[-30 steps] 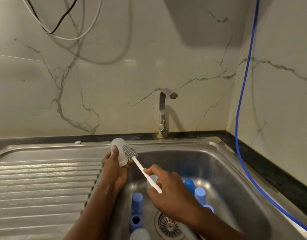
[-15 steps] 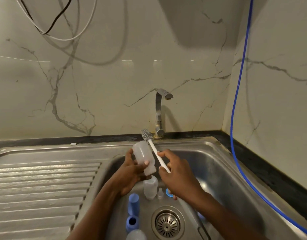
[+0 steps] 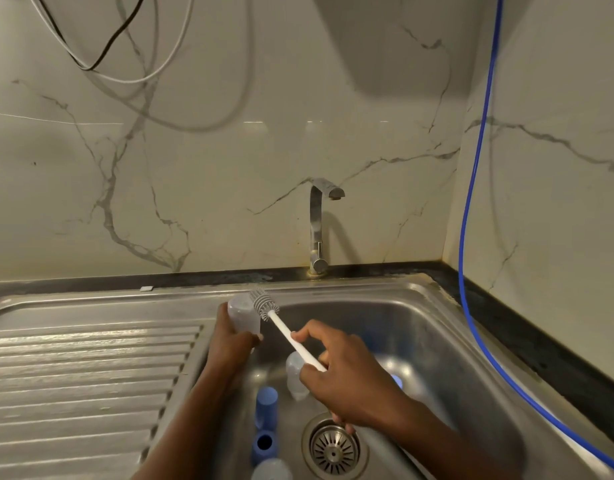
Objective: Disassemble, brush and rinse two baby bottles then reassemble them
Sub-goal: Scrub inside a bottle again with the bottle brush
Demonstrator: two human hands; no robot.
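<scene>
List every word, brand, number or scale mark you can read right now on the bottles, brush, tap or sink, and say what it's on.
No text can be read in this view.
The baby bottle in the left hand: translucent, no print or scale legible.
The bottle brush in the right hand: plain white handle.
The tap: no brand visible.
The small white tag on the sink rim: too small to tell.
</scene>
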